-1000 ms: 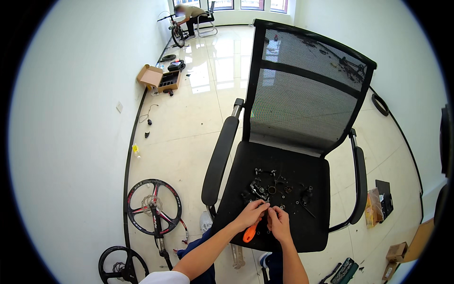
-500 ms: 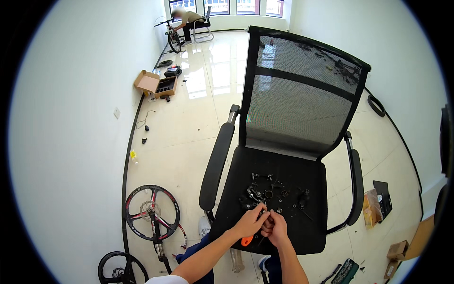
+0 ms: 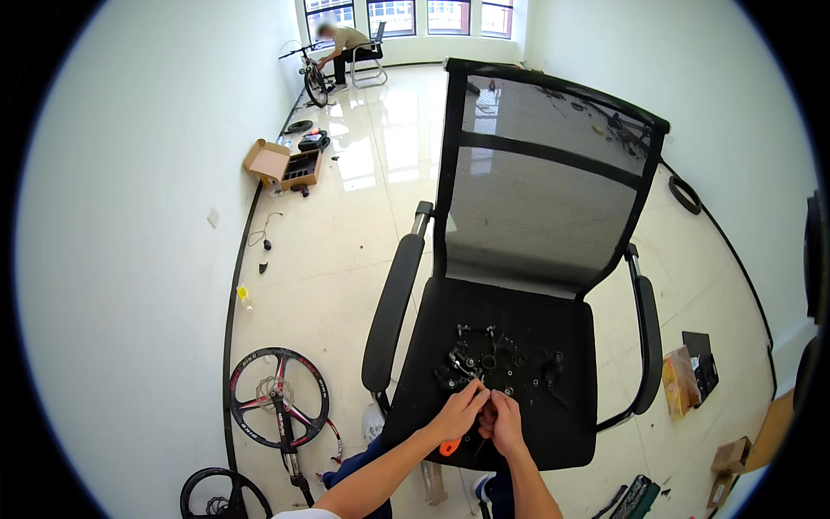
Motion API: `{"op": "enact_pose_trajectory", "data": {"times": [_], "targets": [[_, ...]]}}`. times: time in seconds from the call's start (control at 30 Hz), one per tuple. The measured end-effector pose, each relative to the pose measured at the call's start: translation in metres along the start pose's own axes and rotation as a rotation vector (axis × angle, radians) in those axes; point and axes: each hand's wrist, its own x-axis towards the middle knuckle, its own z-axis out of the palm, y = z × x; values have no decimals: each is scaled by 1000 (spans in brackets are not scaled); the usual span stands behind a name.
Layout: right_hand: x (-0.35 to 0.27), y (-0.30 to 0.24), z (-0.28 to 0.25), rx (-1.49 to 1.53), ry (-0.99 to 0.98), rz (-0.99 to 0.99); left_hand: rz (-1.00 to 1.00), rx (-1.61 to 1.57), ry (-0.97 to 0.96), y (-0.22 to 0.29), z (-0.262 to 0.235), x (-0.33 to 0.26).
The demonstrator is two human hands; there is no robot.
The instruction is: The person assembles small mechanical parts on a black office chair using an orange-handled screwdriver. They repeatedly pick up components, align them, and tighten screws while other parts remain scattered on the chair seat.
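My left hand (image 3: 458, 413) and my right hand (image 3: 505, 422) meet fingertip to fingertip over the front of the black chair seat (image 3: 553, 441). Both are closed in a pinch, and whatever lies between the fingers is hidden or too small to name. Below the left hand an orange handle (image 3: 450, 447) pokes out, partly covered by that hand. Just beyond the fingertips lies a cluster of small dark and silver metal bike parts (image 3: 462, 356), among them a ring (image 3: 488, 362). Another black part (image 3: 552, 368) rests farther right on the seat.
Armrests (image 3: 393, 316) flank the seat, and a mesh backrest (image 3: 545, 208) rises behind it. On the floor at left are a spoked wheel (image 3: 322, 381) with a fork and an open cardboard box (image 3: 303, 169). A green tool case (image 3: 635, 497) lies at lower right. Far off, a person (image 3: 346, 41) sits by a bicycle.
The whole view has shifted slightly, with the chair and room sitting a little lower in the picture. My hands stay pinched together above the seat, the fingers changing position only slightly.
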Motion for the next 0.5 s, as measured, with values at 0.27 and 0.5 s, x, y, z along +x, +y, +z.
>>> {"op": "enact_pose_trajectory", "data": {"times": [0.27, 0.5], "targets": [[1, -2, -10, 266, -106, 190, 29, 16, -33, 5, -2, 1], [-2, -1, -1, 66, -15, 50, 27, 59, -18, 4, 1, 0]]}}
